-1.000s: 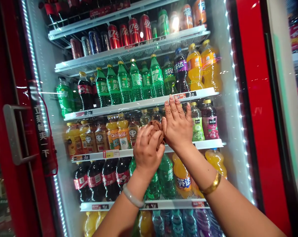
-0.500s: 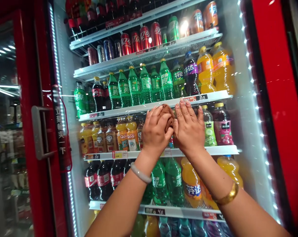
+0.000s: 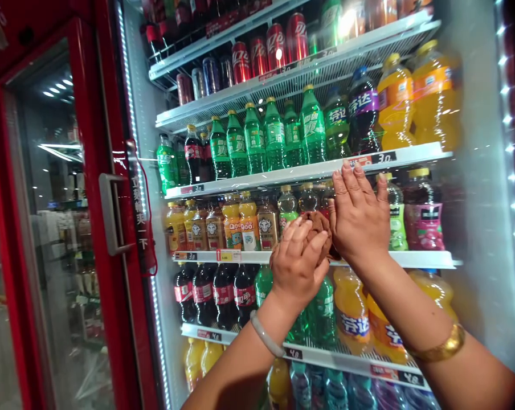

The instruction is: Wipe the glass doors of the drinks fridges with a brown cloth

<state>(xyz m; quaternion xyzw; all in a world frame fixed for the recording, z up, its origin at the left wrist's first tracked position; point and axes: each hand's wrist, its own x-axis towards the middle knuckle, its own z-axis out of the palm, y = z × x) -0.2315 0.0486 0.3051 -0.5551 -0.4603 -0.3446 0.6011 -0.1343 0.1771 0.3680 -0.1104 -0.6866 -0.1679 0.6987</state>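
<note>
A crumpled brown cloth (image 3: 317,230) is bunched under the fingers of my left hand (image 3: 298,262), which wears a pale bangle (image 3: 266,336). The fingers curl over the cloth, in front of the bottle shelves. Just right of it and higher, my right hand (image 3: 360,219) lies flat with its fingers stretched upward, against what looks like clear glass. A gold bracelet (image 3: 439,344) circles that wrist. The cloth's right edge sits close beside the right palm. Nothing is visible in my right hand.
Behind the hands, lit shelves (image 3: 240,183) hold green bottles (image 3: 254,139), red cans (image 3: 276,45) and orange bottles (image 3: 396,102). At the left stand a metal door handle (image 3: 110,213) and a red frame (image 3: 90,171) of a neighbouring glass-fronted cooler.
My left hand and the cloth have moved down against the shelves, from beside my right fingers to below them. The view has shifted, showing more of the left cooler.
</note>
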